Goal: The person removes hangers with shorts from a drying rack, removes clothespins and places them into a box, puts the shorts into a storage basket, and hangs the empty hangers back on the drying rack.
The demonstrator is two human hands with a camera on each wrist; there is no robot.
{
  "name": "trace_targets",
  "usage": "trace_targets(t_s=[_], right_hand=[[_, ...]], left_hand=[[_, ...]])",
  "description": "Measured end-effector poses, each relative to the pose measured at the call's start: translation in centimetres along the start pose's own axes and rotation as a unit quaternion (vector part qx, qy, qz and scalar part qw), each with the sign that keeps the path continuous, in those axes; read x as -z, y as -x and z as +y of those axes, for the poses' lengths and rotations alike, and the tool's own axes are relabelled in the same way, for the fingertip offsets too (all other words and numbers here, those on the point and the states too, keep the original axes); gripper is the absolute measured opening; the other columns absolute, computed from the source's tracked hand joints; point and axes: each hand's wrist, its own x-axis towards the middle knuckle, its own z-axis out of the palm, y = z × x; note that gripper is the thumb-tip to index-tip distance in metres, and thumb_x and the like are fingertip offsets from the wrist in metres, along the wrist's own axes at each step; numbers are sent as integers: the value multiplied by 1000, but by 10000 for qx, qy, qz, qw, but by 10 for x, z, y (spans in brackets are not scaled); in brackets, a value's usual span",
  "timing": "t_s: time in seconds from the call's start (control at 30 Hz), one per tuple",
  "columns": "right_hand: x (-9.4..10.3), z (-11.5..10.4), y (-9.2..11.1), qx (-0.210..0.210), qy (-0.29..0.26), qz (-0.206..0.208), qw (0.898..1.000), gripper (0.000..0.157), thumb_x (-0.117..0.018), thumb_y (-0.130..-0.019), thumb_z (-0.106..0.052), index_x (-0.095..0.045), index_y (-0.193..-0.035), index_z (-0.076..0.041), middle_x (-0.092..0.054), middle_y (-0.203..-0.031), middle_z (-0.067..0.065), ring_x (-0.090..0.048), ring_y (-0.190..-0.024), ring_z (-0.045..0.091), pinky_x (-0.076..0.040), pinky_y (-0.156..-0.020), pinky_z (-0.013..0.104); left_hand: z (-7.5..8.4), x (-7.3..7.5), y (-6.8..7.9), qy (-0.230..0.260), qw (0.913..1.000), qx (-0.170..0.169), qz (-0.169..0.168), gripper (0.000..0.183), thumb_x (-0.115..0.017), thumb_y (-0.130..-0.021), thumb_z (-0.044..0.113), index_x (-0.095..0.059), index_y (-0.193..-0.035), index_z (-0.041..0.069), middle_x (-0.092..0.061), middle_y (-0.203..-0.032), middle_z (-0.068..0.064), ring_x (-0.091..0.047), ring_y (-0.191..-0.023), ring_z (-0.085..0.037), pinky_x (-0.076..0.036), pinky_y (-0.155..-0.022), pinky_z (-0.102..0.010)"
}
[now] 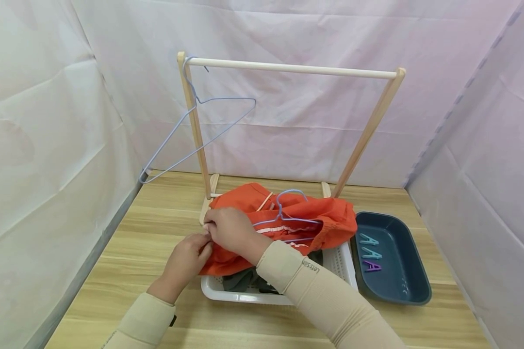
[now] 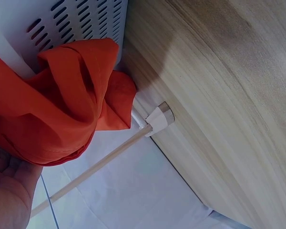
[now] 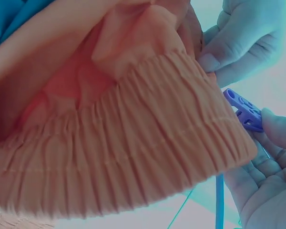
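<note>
Orange elastic-waisted pants [image 1: 249,194] lie bunched over the white basket [image 1: 270,299], with a light-blue hanger [image 1: 281,203] lying in the waistband opening. My left hand [image 1: 185,261] pinches the left edge of the pants, seen also as the upper hand [image 3: 250,40] in the right wrist view. Close beside it, my right hand [image 1: 233,232] pinches a purple clothespin [image 3: 245,112] between thumb and fingers, at the corner of the gathered waistband [image 3: 133,129]. In the head view the clothespin is hidden by the hands. Whether its jaws touch the cloth I cannot tell.
Behind the basket stands a wooden rack [image 1: 288,67] with a second blue hanger [image 1: 224,98] on its left end. A dark blue tray [image 1: 408,261] to the right holds teal clothespins [image 1: 370,253] and a purple one. Dark clothes [image 1: 240,280] lie in the basket.
</note>
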Motion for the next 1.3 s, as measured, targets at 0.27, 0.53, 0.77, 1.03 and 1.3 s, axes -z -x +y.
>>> trace_targets(t_s=[0.27,0.53,0.77,1.03,1.3], right_hand=[[12,-3,3,-101,-175,41,9998,13,-63,-94,-19,-71,-103,-14,-69,-90,-4,-62,-81,9,-51,-76,19],[22,-3,11,68,-233,178,9995,9,-64,-93,-18,-69,-99,-13,-67,-91,-2,-61,-81,10,-50,-73,19],[34,-4,24,216,-156,166,9995,6,-65,-92,-16,-68,-96,-12,-64,-89,-2,-59,-81,11,-50,-73,20],[48,-4,41,310,-74,139,9994,12,-67,-91,-17,-67,-102,-11,-66,-95,-1,-61,-88,12,-53,-78,25],[59,1,57,468,-76,149,9988,22,-67,-91,-19,-65,-110,-8,-66,-102,1,-61,-92,14,-54,-82,29]], left_hand=[[3,1,0,20,10000,-11,32,16,-65,-86,1,-72,-100,4,-70,-93,-9,-65,-87,-27,-55,-80,-44],[3,1,0,122,9998,-58,155,11,-65,-85,0,-71,-92,7,-69,-90,-8,-65,-86,-27,-55,-79,-45],[3,1,0,105,9999,-39,104,7,-67,-85,1,-70,-88,7,-68,-86,-7,-63,-82,-25,-56,-77,-43],[3,1,-1,73,9999,84,-30,6,-67,-87,4,-69,-86,8,-67,-85,-6,-63,-82,-24,-56,-77,-43],[3,0,-1,50,9999,116,-25,6,-67,-86,3,-71,-89,6,-68,-88,-8,-64,-85,-26,-55,-79,-45]])
